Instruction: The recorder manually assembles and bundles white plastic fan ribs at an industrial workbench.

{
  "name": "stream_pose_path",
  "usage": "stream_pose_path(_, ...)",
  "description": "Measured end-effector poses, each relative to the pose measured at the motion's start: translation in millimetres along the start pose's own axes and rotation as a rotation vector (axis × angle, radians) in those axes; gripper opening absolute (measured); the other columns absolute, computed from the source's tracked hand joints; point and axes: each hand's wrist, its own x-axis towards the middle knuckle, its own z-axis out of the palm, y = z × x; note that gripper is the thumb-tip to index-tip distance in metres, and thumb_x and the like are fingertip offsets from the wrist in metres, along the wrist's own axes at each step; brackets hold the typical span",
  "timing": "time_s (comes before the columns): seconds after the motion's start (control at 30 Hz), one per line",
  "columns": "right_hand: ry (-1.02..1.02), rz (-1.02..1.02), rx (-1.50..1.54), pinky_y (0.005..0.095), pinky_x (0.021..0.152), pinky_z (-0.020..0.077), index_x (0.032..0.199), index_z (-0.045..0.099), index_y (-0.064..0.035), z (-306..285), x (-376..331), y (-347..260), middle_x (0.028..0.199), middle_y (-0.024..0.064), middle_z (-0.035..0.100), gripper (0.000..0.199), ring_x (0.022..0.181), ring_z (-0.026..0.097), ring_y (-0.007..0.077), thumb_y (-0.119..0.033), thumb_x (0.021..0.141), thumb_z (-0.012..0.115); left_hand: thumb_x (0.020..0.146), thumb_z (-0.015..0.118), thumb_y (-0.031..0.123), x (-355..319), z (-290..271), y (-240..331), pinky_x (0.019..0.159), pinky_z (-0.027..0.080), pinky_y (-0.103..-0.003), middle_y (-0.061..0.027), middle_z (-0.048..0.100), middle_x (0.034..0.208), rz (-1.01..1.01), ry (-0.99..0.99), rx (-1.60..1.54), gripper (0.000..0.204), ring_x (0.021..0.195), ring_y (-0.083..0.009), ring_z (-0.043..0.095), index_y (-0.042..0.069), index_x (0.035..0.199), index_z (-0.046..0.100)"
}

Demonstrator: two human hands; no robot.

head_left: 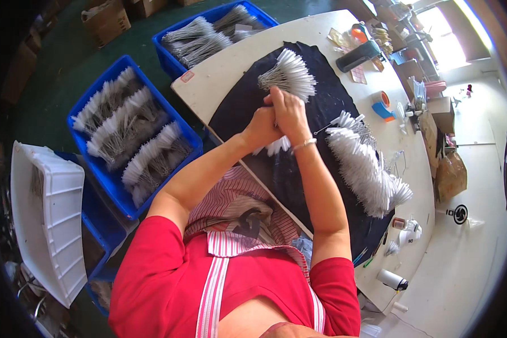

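My left hand [263, 127] and my right hand [290, 117] meet over a dark cloth [231, 115], both with fingers closed. What they grip is hidden between them. White brush heads [278, 146] show just under my hands; I cannot tell whether these are held or lying on the cloth. Just beyond my right hand's fingers lies a fanned bundle of thin wire-stemmed brushes [294, 73] with white bristle heads. To the right of my right forearm, a long heap of similar brushes [357, 163] stretches along the cloth.
Blue crates [130, 213] of similar brushes stand left of the pale table [208, 79], with another blue crate [162, 53] behind. A white bin [53, 225] tilts at far left. Tape rolls [382, 104], a dark cylinder [357, 56] and a white bottle [391, 279] line the table's right side.
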Motion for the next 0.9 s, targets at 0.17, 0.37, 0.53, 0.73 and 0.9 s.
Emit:
stream_pose_path(0.17, 0.201, -0.021, 0.182, 0.0357, 0.073, 0.0508, 0.088, 0.062, 0.0017, -18, -46, -21, 0.088, 0.0159, 0.066, 0.025, 0.082, 0.064, 0.0311, -0.02, 0.088, 0.05, 0.069, 0.069, 0.011, -15, 11, 14, 0.059, 0.051, -0.031, -0.0098, 0.063, 0.069, 0.18, -0.046, 0.037, 0.012, 0.068, -0.0247, 0.066, 0.008, 0.078, 0.062)
stream_pose_path(0.37, 0.244, -0.618, -0.33, 0.033, 0.065, 0.0483, 0.088, 0.063, -0.0015, -45, -67, -13, 0.085, 0.01, 0.062, 0.049, 0.077, 0.062, 0.0266, -0.049, 0.075, 0.064, 0.064, 0.071, 0.016, -13, 16, 22, 0.065, 0.053, -0.033, -0.0064, 0.065, 0.08, 0.313, -0.27, 0.304, 0.016, 0.077, -0.0215, 0.065, 0.01, 0.076, 0.062)
stream_pose_path(0.53, 0.171, -0.733, -0.342, 0.0319, 0.054, 0.0423, 0.088, 0.063, -0.0052, -52, -56, 0, 0.078, 0.0054, 0.056, 0.047, 0.071, 0.059, 0.0214, -0.048, 0.069, 0.069, 0.066, 0.07, 0.017, 6, 9, 12, 0.068, 0.051, -0.034, -0.009, 0.063, 0.093, 0.395, -0.306, -0.044, 0.017, 0.088, -0.0243, 0.062, 0.01, 0.079, 0.062)
stream_pose_path(0.73, 0.16, -0.666, -0.194, 0.0304, 0.046, 0.044, 0.069, 0.054, -0.0111, -39, -35, 21, 0.064, 0.004, 0.05, 0.036, 0.051, 0.054, 0.0191, -0.044, 0.071, 0.07, 0.059, 0.078, 0.023, 26, -10, 19, 0.072, 0.048, -0.037, -0.0093, 0.065, 0.085, 0.326, -0.489, 0.097, 0.025, 0.084, -0.0267, 0.063, 0.011, 0.075, 0.062)
stream_pose_path(0.9, 0.178, -0.64, -0.215, 0.0299, 0.046, 0.0452, 0.066, 0.054, -0.0113, -36, -44, 22, 0.063, 0.0037, 0.05, 0.034, 0.05, 0.055, 0.0186, -0.041, 0.072, 0.07, 0.062, 0.079, 0.025, 18, -11, 11, 0.078, 0.049, -0.036, -0.0098, 0.063, 0.098, 0.344, -0.524, 0.095, 0.035, 0.089, -0.0274, 0.062, 0.008, 0.087, 0.061)
